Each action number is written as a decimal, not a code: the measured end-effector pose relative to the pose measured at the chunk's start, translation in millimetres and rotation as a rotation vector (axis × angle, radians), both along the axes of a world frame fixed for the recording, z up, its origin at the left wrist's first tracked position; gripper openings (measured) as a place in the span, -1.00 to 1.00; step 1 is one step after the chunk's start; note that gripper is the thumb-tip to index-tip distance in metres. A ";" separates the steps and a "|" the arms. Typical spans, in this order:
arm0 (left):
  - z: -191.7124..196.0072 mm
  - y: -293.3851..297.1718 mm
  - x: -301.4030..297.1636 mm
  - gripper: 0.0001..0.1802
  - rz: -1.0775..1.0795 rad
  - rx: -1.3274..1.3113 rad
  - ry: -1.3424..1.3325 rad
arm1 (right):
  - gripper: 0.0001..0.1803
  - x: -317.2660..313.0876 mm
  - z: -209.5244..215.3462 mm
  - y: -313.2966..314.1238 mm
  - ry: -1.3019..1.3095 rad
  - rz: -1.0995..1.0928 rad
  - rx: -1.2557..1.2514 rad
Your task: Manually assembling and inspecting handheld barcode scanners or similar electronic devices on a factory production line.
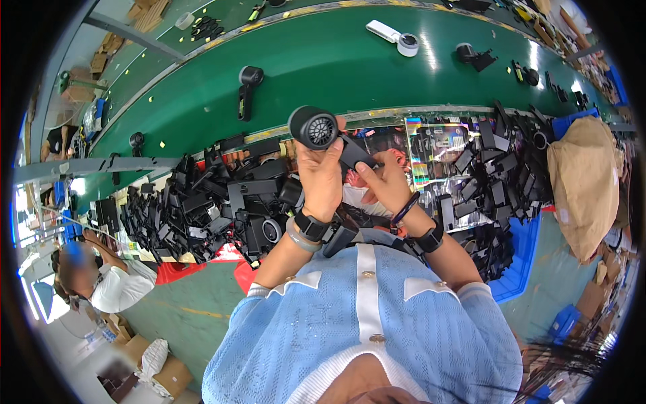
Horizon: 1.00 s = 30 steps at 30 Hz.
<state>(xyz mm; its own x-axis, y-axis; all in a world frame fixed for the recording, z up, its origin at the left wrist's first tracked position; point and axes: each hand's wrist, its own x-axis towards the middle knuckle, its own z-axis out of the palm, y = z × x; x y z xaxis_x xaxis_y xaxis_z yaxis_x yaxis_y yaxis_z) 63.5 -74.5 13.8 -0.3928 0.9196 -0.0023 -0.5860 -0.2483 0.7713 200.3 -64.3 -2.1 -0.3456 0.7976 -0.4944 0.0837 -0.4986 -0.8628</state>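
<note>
Green conveyor belt (323, 67) with scattered black dryer bodies (247, 84), one white unit (393, 37); heaped black parts (202, 209) alongside.

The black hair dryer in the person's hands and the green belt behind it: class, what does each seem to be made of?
Hair dryer: probably moulded plastic, matte black, with a finely ribbed round grille. Green belt: likely rubbery or vinyl sheet, smooth, with bright glare streaks. Both hands, left and right, grip the dryer.

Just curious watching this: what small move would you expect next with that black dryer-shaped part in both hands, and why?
Probably pressing the handle piece home with the right hand, since the left hand steadies the round-nosed black body and the piece sits at an angle against it.
</note>
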 end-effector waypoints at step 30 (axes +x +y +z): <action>-157.8 184.3 -217.8 -0.24 0.091 -0.723 1.146 | -0.26 187.2 -141.3 355.2 -1.028 -0.788 0.470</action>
<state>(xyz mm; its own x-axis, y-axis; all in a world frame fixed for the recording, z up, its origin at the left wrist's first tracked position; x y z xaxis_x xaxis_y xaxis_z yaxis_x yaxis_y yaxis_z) -154.4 109.8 -144.0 -0.5584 0.8232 -0.1029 0.4645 0.4130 0.7834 387.5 290.9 -143.5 0.6250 0.7717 0.1179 0.6142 -0.3929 -0.6843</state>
